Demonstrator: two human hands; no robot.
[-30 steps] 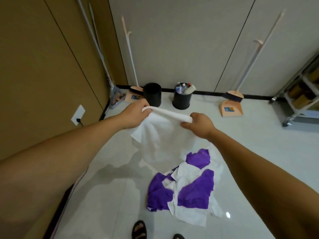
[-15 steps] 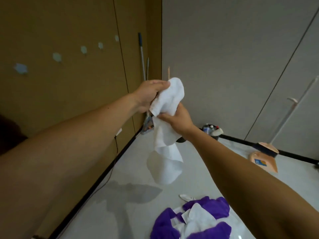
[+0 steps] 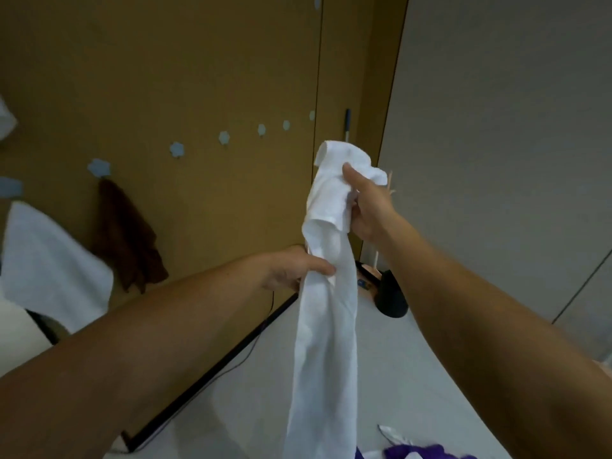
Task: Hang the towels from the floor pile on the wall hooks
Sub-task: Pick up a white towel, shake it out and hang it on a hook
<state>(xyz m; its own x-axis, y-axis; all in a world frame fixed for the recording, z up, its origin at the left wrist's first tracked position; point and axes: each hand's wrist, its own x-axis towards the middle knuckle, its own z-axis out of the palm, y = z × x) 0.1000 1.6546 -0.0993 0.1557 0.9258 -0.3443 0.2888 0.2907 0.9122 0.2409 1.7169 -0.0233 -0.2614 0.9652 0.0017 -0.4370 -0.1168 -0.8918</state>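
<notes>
Looks like the carry-to-wall step; the long white cloth towel (image 3: 326,326) hangs mid-air, long axis running 12 to 6, bunched end pointing up; right hand (image 3: 367,207) is curled round that top end, left hand (image 3: 291,270) pinches it just below; next I'd guess the top needs looping over a free pale blue flower-shaped wall hook (image 3: 224,137), out at 10 o'clock.

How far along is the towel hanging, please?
Done: a dark brown cloth towel and a large white towel hang on the wall. In hand: left hand and right hand hold a long white towel. Remaining: purple towels on the floor; blue flower-shaped hooks free.
</notes>
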